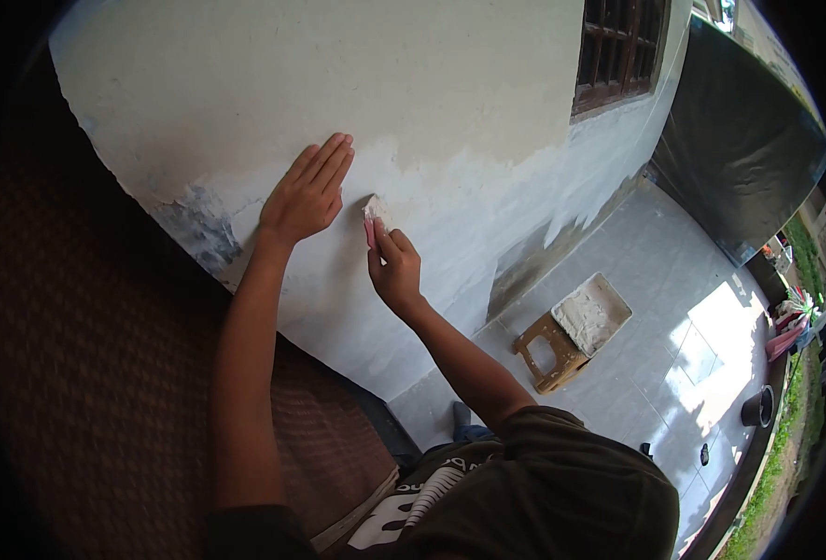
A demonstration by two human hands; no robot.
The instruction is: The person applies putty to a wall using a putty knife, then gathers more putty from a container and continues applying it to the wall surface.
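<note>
The right hand [397,271], in the middle of the frame, is closed around a small tool [370,229] with a reddish part and white paste on it; this tool is at the wall [469,103]; the left hand [308,198], left of centre, lies flat on the same wall, its fingers straight and nearly together; at right of centre, a tray [572,337] with white paste rests on a brown stool [567,361]; a barred window [620,47] is at upper right.
</note>
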